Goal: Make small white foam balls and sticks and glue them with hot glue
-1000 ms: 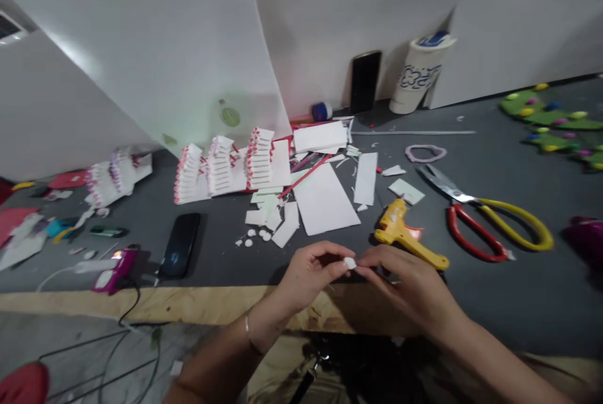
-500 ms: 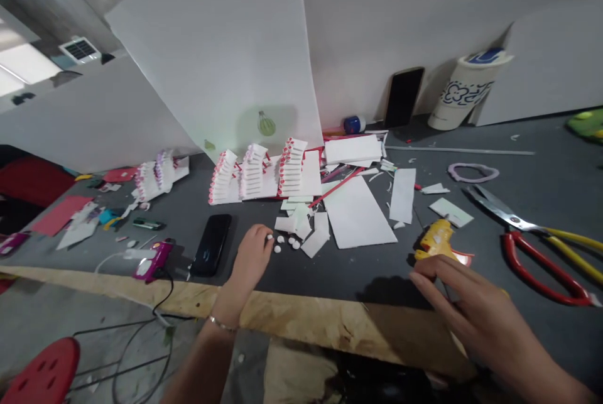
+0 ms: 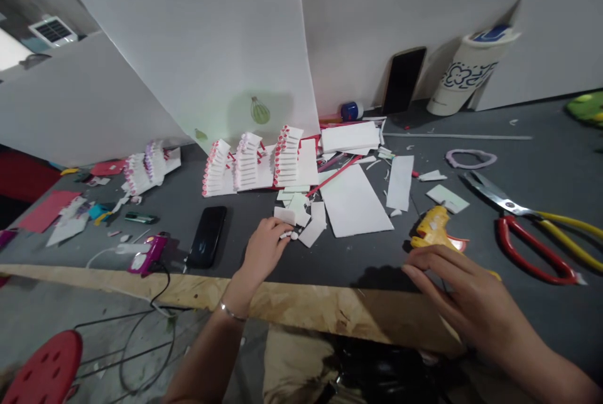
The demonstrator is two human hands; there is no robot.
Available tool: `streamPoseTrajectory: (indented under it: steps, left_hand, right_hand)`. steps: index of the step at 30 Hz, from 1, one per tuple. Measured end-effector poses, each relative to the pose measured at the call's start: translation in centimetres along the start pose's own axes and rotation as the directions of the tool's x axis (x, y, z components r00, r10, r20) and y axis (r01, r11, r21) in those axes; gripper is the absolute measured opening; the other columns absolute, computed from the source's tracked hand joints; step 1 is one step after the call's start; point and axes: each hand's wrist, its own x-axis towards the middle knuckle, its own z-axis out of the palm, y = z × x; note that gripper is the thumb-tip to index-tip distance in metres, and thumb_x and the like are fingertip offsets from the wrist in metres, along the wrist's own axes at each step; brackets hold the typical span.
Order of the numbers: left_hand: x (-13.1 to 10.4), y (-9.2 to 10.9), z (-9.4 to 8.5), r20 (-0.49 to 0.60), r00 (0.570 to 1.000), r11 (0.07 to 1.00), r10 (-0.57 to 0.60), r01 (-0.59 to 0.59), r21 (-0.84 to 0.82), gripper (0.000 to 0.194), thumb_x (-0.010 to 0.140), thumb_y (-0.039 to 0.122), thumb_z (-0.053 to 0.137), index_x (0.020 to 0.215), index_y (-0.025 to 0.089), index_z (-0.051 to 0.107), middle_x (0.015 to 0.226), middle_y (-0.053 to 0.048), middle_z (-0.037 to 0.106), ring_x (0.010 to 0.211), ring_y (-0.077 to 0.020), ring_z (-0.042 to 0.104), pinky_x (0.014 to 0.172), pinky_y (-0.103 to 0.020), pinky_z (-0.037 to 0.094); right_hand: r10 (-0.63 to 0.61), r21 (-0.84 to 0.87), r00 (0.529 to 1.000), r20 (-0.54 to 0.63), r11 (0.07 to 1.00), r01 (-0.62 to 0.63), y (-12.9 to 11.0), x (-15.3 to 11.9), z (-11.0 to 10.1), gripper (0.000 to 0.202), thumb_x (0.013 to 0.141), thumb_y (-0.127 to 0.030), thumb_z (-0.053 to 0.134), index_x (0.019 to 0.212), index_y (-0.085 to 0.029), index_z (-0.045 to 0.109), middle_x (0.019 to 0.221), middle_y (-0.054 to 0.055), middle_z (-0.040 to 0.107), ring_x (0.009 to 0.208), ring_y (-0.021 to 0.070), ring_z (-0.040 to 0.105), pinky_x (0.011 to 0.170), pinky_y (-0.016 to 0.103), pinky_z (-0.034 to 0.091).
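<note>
My left hand [image 3: 266, 245] rests low over the table, fingers curled and closed around small white balls [image 3: 294, 235] at its fingertips. Scraps of white card [image 3: 313, 226] lie just beyond these balls. On the right my right hand [image 3: 464, 288] hovers at the table edge with thumb and forefinger tips pinched together. Whatever is between them, if anything, is too small to make out. A yellow glue gun [image 3: 431, 228] lies right behind it, partly covered by the fingers. Three fan-like white paper pieces with red-tipped rolls [image 3: 287, 156] stand at the back.
A black phone [image 3: 207, 236] and a magenta power strip [image 3: 148, 254] lie left. Large red-and-yellow-handled shears [image 3: 511, 208] and a lilac ring [image 3: 471, 159] are at right. A second phone [image 3: 404, 80] and a white tumbler [image 3: 468, 74] stand by the board. White sheets [image 3: 353, 200] lie mid-table.
My left hand has moved right, onto the small white balls, which are now bunched at its fingers. The right hand keeps its pinch beside the glue gun. The camera view has shifted slightly.
</note>
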Motion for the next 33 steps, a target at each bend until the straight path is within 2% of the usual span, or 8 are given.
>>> streamPoseTrajectory:
  steps: [7, 10, 13, 17, 19, 22, 30, 33]
  left_hand:
    - [0.2, 0.2, -0.4, -0.142, 0.989, 0.995, 0.027, -0.012, 0.099, 0.013, 0.085, 0.018, 0.059, 0.095, 0.023, 0.066, 0.098, -0.005, 0.07, 0.096, -0.0249, 0.058, 0.084, -0.042, 0.04]
    - [-0.2, 1.9, -0.7, -0.271, 0.961, 0.998, 0.06, -0.064, -0.006, 0.011, 0.086, 0.022, 0.059, 0.097, 0.021, 0.063, 0.094, -0.006, 0.069, 0.091, -0.0227, 0.061, 0.083, -0.039, 0.043]
    - [-0.4, 5.0, -0.7, -0.293, 0.937, 0.947, 0.19, -0.253, -0.195, 0.006, 0.088, 0.021, 0.056, 0.094, 0.02, 0.059, 0.093, -0.004, 0.067, 0.089, -0.0182, 0.061, 0.079, -0.032, 0.047]
    - [-0.1, 9.1, -0.1, -0.308, 0.881, 0.843, 0.359, -0.448, -0.299, 0.008, 0.088, 0.019, 0.057, 0.096, 0.02, 0.059, 0.092, -0.004, 0.067, 0.09, -0.0171, 0.062, 0.08, -0.032, 0.05]
    - [0.0, 10.5, 0.4, -0.315, 0.868, 0.819, 0.384, -0.478, -0.319, 0.009, 0.088, 0.021, 0.058, 0.097, 0.02, 0.059, 0.091, -0.005, 0.068, 0.088, -0.0172, 0.063, 0.077, -0.032, 0.051]
    - [0.2, 11.5, 0.8, -0.305, 0.856, 0.799, 0.418, -0.506, -0.326, 0.011, 0.089, 0.025, 0.059, 0.098, 0.019, 0.06, 0.087, -0.005, 0.069, 0.083, -0.0164, 0.064, 0.071, -0.029, 0.052]
    - [0.5, 12.1, 0.7, -0.339, 0.794, 0.744, 0.504, -0.599, -0.297, 0.011, 0.088, 0.022, 0.06, 0.098, 0.019, 0.061, 0.086, -0.004, 0.069, 0.08, -0.0148, 0.064, 0.072, -0.028, 0.051]
    - [0.5, 12.4, 0.7, -0.357, 0.828, 0.754, 0.433, -0.549, -0.36, 0.017, 0.086, 0.024, 0.063, 0.102, 0.02, 0.061, 0.087, -0.004, 0.07, 0.08, -0.0151, 0.065, 0.07, -0.027, 0.052]
  right_hand:
    - [-0.028, -0.006, 1.0, 0.012, 1.0, 0.028, -0.3, 0.2, -0.1, 0.014, 0.092, -0.028, 0.051, 0.083, -0.021, 0.06, 0.08, 0.003, 0.065, 0.072, 0.0149, 0.064, 0.067, 0.025, 0.049]
    - [-0.011, 0.047, 1.0, 0.009, 0.999, 0.01, -0.6, 0.3, -0.1, 0.012, 0.092, -0.025, 0.052, 0.083, -0.021, 0.06, 0.08, 0.003, 0.065, 0.073, 0.0145, 0.063, 0.068, 0.025, 0.049]
    - [0.059, 0.185, 0.997, 0.05, 0.98, -0.067, -1.4, 0.3, 0.3, 0.012, 0.092, -0.021, 0.051, 0.084, -0.021, 0.06, 0.08, 0.002, 0.065, 0.074, 0.0138, 0.063, 0.068, 0.023, 0.049]
    - [0.24, 0.414, 0.956, 0.171, 0.863, -0.29, -2.3, 0.0, 1.7, 0.012, 0.09, -0.026, 0.052, 0.092, -0.021, 0.062, 0.084, 0.002, 0.067, 0.076, 0.0136, 0.064, 0.067, 0.023, 0.051]
    - [0.326, 0.511, 0.914, 0.243, 0.758, -0.406, -2.4, -0.3, 2.4, 0.016, 0.09, -0.029, 0.052, 0.1, -0.021, 0.061, 0.085, 0.002, 0.068, 0.074, 0.0132, 0.064, 0.065, 0.023, 0.052]
    - [0.38, 0.613, 0.89, 0.253, 0.648, -0.451, -2.3, -0.5, 2.9, 0.02, 0.089, -0.029, 0.053, 0.106, -0.021, 0.06, 0.09, 0.003, 0.069, 0.075, 0.0131, 0.065, 0.063, 0.022, 0.053]
    - [0.343, 0.541, 0.931, 0.123, 0.763, -0.353, -2.3, -0.3, 1.7, 0.015, 0.086, -0.025, 0.056, 0.091, -0.022, 0.07, 0.084, 0.002, 0.074, 0.074, 0.0132, 0.069, 0.07, 0.022, 0.054]
    - [0.388, 0.579, 0.913, 0.126, 0.719, -0.385, -2.1, -0.3, 1.8, 0.012, 0.084, -0.026, 0.059, 0.087, -0.021, 0.07, 0.077, 0.001, 0.073, 0.066, 0.0121, 0.068, 0.062, 0.02, 0.054]
